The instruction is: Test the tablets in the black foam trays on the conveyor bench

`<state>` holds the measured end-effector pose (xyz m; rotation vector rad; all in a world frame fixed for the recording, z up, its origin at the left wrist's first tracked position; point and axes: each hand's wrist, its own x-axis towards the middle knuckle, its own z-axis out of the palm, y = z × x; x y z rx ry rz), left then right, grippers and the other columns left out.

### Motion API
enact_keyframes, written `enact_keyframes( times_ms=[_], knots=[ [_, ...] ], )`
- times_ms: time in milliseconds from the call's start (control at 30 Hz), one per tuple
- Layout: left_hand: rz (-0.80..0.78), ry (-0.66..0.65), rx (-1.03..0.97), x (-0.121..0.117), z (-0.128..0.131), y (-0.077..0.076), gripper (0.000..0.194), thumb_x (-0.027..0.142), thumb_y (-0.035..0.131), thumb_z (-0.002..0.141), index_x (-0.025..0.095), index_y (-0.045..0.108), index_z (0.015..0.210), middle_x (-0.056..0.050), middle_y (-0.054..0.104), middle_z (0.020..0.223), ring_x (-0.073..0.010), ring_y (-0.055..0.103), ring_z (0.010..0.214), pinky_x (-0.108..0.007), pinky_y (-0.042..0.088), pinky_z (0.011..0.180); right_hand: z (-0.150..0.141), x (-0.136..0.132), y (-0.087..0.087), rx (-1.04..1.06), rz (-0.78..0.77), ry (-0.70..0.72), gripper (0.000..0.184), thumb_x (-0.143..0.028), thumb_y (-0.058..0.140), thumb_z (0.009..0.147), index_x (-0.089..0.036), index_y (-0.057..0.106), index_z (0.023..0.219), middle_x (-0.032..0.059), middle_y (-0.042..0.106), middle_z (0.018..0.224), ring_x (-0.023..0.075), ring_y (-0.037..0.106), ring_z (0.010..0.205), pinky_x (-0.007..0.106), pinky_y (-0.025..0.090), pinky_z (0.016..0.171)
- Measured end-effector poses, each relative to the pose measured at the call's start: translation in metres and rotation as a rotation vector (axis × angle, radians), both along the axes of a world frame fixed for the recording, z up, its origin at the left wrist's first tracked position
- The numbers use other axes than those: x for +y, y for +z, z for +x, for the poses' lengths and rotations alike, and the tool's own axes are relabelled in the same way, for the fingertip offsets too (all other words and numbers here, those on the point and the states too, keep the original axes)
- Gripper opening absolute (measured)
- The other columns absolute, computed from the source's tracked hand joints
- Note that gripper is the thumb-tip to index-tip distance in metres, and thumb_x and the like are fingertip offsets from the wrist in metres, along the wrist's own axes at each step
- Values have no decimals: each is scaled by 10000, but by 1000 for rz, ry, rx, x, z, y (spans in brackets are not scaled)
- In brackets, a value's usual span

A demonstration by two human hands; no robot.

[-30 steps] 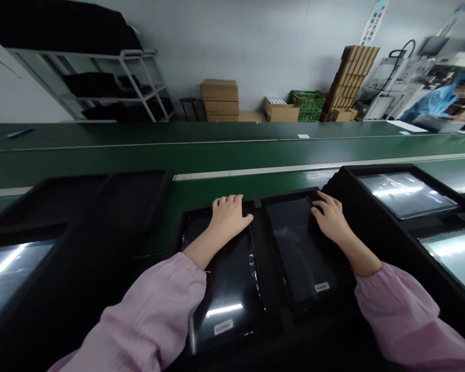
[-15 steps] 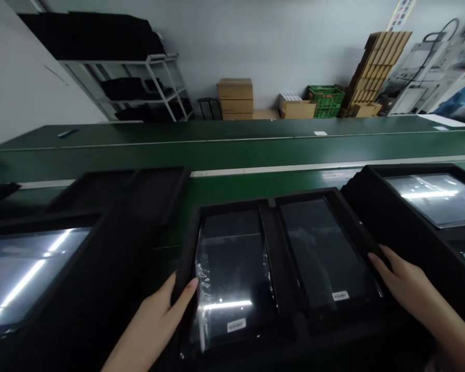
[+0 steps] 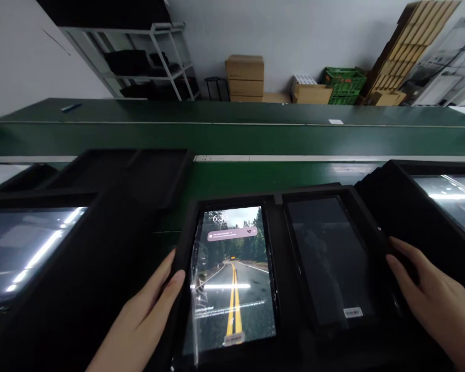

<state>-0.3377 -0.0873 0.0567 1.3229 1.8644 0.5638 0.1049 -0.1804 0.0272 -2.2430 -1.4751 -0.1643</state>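
Note:
In front of me is a black foam tray (image 3: 279, 243) with two tablets lying side by side in it. The left tablet (image 3: 232, 279) has its screen lit, showing a forest road and the time, under clear film with a small white label. Dark and unlit is the right tablet (image 3: 329, 263), which carries a similar label. My left hand (image 3: 151, 310) grips the tray's left edge, thumb on top. On the right edge, my right hand (image 3: 430, 294) is closed with its fingers over the rim. The tray's near edge is lost in shadow.
More black trays with tablets stand at left (image 3: 34, 253) and in a stack at right (image 3: 395, 181). Behind lies a green conveyor surface (image 3: 232, 175) with a pale rail (image 3: 263, 157). Cardboard boxes (image 3: 245, 77), green crates (image 3: 343, 82) and a shelf rack (image 3: 170, 62) line the wall.
The left tablet's screen has gone from dark to lit. My view has tilted down and shifted slightly left. Both hands still hold the tray's sides.

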Motion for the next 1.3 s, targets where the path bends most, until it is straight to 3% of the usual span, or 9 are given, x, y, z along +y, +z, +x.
enact_keyframes(
  times_ms=[133,233,500,633,733,900,1033,1133,1300],
  knots=[
    [-18,-51,109,11,13,-1,1114,883,487,864,242,203,1730,-81,259,1784,-365,261,1627,-568,251,1299,-16,21,6,-57,74,104,631,-676,372,1046,-217,665,1365,142,736,1336,340,712,1250,497,645,987],
    [-60,-70,129,16,17,-4,1159,899,465,859,241,100,1741,-82,167,1810,-365,188,1645,-583,213,1303,-19,31,-4,-101,130,173,576,-628,373,1077,-213,677,1334,152,671,1439,381,592,1408,568,597,1067],
    [27,51,85,13,29,-4,1137,897,435,867,215,159,1733,-96,233,1799,-331,209,1651,-543,189,1332,-21,31,-10,-118,90,233,477,-564,421,1093,-246,678,1337,160,565,1557,442,490,1481,637,607,998],
    [-20,-86,115,27,17,-15,1278,893,561,791,182,77,1737,-201,257,1774,-449,293,1605,-655,292,1278,-28,33,0,-90,148,237,417,-542,470,1087,-273,703,1304,125,602,1529,422,494,1487,610,611,991],
    [3,-129,177,48,17,-17,1222,819,555,858,156,20,1734,-250,228,1770,-490,319,1582,-685,325,1249,-34,31,10,-41,180,304,309,-455,517,1085,-312,757,1218,65,617,1526,380,472,1516,590,581,1061],
    [73,-88,98,71,27,-10,1116,788,439,930,115,48,1731,-165,118,1808,-380,152,1654,-573,186,1319,-36,24,16,-16,102,536,281,-384,545,1069,-353,813,1146,-1,556,1600,382,389,1571,590,575,1098],
    [103,24,-88,51,24,-11,1003,711,507,960,218,112,1739,-57,204,1800,-271,202,1653,-454,158,1328,-24,20,5,-97,28,552,320,-393,510,1066,-370,808,1178,-23,443,1686,476,329,1582,687,603,1014],
    [71,120,-184,22,23,-11,893,598,559,987,260,198,1731,-16,234,1793,-238,225,1646,-393,166,1327,-19,20,-2,-119,-19,511,367,-419,511,1052,-367,727,1344,8,295,1761,546,213,1603,813,498,1068],
    [-38,174,-223,-16,23,-1,828,602,546,1001,341,230,1720,15,256,1791,-258,270,1636,-444,233,1325,-26,19,5,-85,120,384,365,-428,494,1066,-361,635,1396,42,379,1725,468,267,1611,794,363,1208]
  ],
)
